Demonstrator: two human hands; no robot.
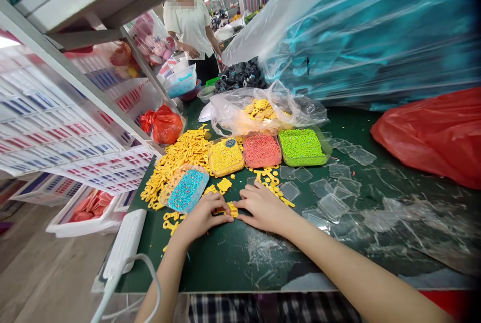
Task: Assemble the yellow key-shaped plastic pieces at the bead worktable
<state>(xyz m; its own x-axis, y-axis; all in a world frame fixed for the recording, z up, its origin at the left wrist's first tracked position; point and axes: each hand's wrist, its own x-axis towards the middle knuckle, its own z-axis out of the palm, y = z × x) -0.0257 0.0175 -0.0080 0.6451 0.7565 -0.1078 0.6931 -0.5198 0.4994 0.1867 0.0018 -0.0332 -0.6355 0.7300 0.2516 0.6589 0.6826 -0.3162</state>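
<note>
In the head view, my left hand [206, 213] and my right hand [265, 206] meet low over the green tabletop. Between their fingertips is a small yellow plastic piece [232, 209], pinched from both sides and partly covered by the fingers. Just beyond lies another yellow plastic piece [224, 185] with a notched outline. A tray of blue beads [188, 190] is near my left hand, tilted on a heap of yellow plastic parts [184, 150]. Behind my hands stand trays of yellow beads [225, 157], red beads [262, 150] and green beads [301, 146].
Clear plastic squares [334, 205] lie scattered on the right. A plastic bag of yellow parts [263, 110] sits behind the trays. A white power strip [126, 243] lies at the left edge. Large wrapped blue bundles [361, 47] and a red bag [432, 135] flank the right. A person [191, 27] stands beyond.
</note>
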